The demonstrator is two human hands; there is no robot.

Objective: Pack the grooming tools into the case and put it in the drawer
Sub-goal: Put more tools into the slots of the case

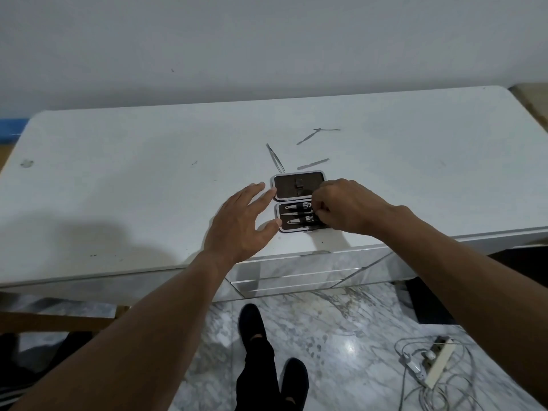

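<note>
White tabletop point(118, 179) carries the open case point(298, 201) near its front edge. The left hand point(240, 223) lies flat, fingers spread, fingertips touching the case's left side, holding nothing. The right hand point(347, 207) curls over the case's right end, fingers pinched at the tools inside; what it holds is hidden. Tweezers point(275, 158) and other loose tools point(312, 164) lie just behind.

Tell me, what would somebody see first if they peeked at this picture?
Two bare hands meet in the middle over a small dark open case near the front edge of a white dresser top. The left hand is spread flat beside the case, while the right hand has its fingers curled over the half holding shiny clippers. Behind the case lie tweezers and thin loose metal tools.
</note>
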